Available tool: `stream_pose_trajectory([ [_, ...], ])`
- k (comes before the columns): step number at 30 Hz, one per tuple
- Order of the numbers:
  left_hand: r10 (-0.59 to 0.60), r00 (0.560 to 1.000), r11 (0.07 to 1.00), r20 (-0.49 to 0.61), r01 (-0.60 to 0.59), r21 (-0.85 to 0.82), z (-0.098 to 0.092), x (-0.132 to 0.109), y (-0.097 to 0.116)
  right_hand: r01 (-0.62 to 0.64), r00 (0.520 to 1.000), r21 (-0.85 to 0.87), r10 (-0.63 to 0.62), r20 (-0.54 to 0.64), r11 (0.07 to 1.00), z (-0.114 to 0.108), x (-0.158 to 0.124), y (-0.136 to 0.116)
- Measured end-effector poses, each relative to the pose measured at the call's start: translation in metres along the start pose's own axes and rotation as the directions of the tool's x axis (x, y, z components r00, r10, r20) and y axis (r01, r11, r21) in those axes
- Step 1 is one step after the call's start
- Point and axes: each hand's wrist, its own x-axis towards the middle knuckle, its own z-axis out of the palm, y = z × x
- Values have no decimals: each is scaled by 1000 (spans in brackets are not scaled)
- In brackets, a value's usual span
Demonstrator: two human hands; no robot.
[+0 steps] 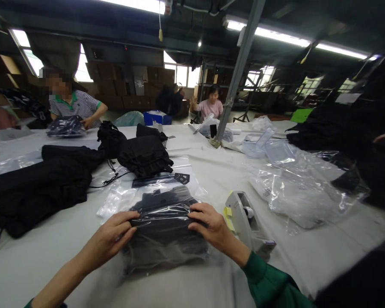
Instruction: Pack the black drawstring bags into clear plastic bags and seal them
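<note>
A folded black garment in a clear plastic bag (167, 241) lies before me on the white table. My left hand (117, 233) pinches the bag's left edge between thumb and fingers. At the right edge, my right hand (210, 223) grips the bag in the same way. A shiny fold of plastic runs across the package between both hands. Just to the right of my right hand stands a grey tape dispenser (253, 224) with a roll in it. Beyond the package lie a black hang tag (182, 178) and more clear plastic.
Black garments (41, 188) are heaped at the left, with a bunched black drawstring piece (144, 154) behind the package. Loose clear bags (298, 196) spread over the right side. A slanted metal post (239, 72) rises from the table. Two people (77, 105) are across it.
</note>
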Motion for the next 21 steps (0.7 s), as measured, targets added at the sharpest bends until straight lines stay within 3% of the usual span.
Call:
stream_pose_trajectory([
  [4,-29,998,969,-50,40,243,-1,13,33,-123,991,197,132,-35,973,3,-2,8],
  [7,-31,990,960,-140,68,270,15,26,55,-214,974,283,228,-17,935,3,-2,6],
  [12,-5,968,992,-249,36,121,37,34,48,-325,937,390,350,7,861,2,4,1],
  [15,-32,967,995,-253,53,79,38,33,41,-390,908,318,419,-26,864,-21,-6,5],
  [17,-37,962,996,-269,58,69,38,32,41,-510,829,236,546,-123,827,-49,-26,15],
  [21,-18,961,998,-275,32,48,43,26,34,-777,521,186,781,-346,601,-114,-89,40],
])
